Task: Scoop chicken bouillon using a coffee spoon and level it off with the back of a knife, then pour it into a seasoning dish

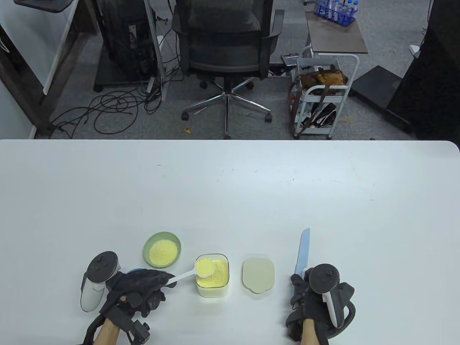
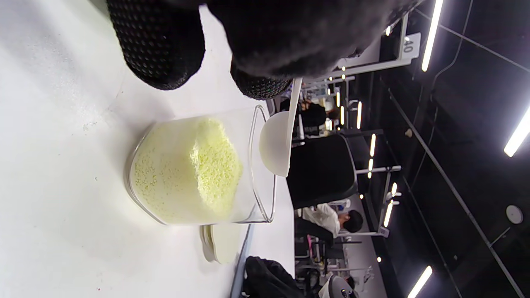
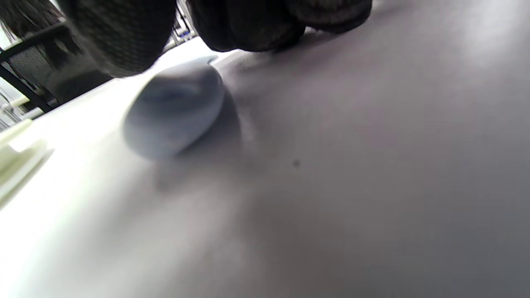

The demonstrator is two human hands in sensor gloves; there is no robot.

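1. The scoop is made: the coffee spoon [image 1: 196, 271] sits heaped with yellow chicken bouillon [image 1: 205, 267] just above the open clear container [image 1: 212, 276], whose lid [image 1: 258, 274] lies on the worktop [image 1: 230, 187] just beside it.
2. Levelling looks not yet done, judging by the mound in the bowl and the knife [image 1: 302, 257] well apart from the spoon, over by the right hand [image 1: 316, 298].
3. The pour is also left. The green seasoning dish [image 1: 162, 249] stands near the container and already holds some yellow granules.
4. The left hand [image 1: 136, 287] has its grip closed on the spoon's handle, fingers curled round it; the left wrist view shows the bowl level over the container's rim.
5. The right hand is at the knife's handle, blade pointing away across the worktop. In the right wrist view the handle end is blurred beneath the fingers [image 3: 120, 37], so I cannot tell whether that grip has closed on the knife or only rests against it.
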